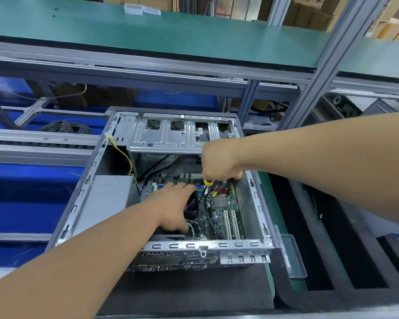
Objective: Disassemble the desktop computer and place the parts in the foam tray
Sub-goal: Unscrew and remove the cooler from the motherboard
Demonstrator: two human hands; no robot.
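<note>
An open desktop computer case point(83, 192) lies on its side on the bench, its motherboard point(219, 210) exposed. My left hand point(173, 203) lies flat over the black CPU fan point(191, 207), fingers stretched toward the memory slots. My right hand point(219, 160) is curled around a yellow-handled screwdriver point(209, 182) and black cables, above the board's far right part. A grey power supply point(111, 199) fills the case's left side. A metal drive cage point(171, 132) spans the far end. The black foam tray point(346, 261) sits to the right of the case.
A clear plastic piece point(290, 256) leans against the case's near right corner. Aluminium frame posts point(318, 88) and a green shelf point(148, 33) rise behind the case. A coil of grey cable point(67, 127) lies at the back left. Blue bins point(28, 189) are on the left.
</note>
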